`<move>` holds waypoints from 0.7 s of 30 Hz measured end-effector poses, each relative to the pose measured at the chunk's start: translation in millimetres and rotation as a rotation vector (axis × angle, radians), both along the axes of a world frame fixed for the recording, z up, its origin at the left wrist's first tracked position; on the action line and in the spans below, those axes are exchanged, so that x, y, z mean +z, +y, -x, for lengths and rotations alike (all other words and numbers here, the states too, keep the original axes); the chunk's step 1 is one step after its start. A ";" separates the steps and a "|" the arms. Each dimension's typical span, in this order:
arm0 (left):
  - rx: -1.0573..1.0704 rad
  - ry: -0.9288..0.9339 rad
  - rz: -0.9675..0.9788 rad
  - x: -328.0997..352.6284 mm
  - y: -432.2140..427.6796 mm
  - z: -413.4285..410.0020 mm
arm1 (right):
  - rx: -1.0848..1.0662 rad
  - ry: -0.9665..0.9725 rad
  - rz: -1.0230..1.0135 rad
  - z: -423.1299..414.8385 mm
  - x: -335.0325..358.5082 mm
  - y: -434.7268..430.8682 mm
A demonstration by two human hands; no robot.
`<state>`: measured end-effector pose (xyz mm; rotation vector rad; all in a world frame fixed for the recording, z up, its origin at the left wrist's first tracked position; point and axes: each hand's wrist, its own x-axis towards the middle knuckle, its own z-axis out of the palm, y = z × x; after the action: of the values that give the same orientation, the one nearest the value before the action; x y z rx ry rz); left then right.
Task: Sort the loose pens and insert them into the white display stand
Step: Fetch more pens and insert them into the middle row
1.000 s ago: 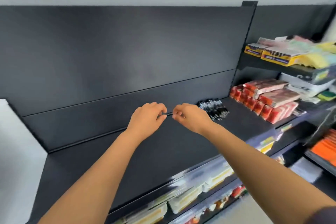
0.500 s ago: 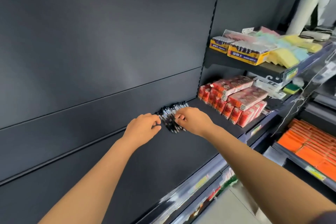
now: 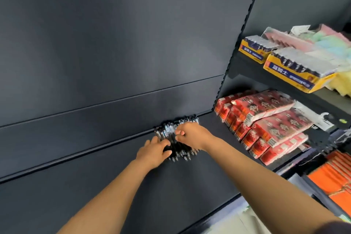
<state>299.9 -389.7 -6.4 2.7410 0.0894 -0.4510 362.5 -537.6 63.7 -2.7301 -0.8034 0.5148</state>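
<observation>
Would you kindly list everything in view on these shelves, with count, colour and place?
pens: one pile, count unclear, black with white labels, at the back of the shelf
shelf: one, black, under the pile
red packs: a stack, red and white, right of the pens
yellow boxes: two, yellow and blue, upper right
pastel packs: several, pink, green and yellow, behind the yellow boxes
orange packs: several, orange, lower right
left hand: one, on the pile's left edge, grip unclear
right hand: one, pinches pens atop the pile
</observation>
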 end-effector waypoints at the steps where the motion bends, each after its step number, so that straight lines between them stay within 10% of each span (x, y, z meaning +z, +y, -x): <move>1: 0.046 -0.006 -0.002 -3.5 -3.2 -0.2 | 0.014 0.021 0.008 -3.5 -4.3 2.3; 21: 0.838 -0.096 0.109 -9.4 -28.4 12.4 | 0.198 -0.131 0.150 1.5 -70.9 70.0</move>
<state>287.5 -418.1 -15.8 2.3271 1.0888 -0.0774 361.0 -467.6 -7.2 -2.8616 -1.1195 0.4549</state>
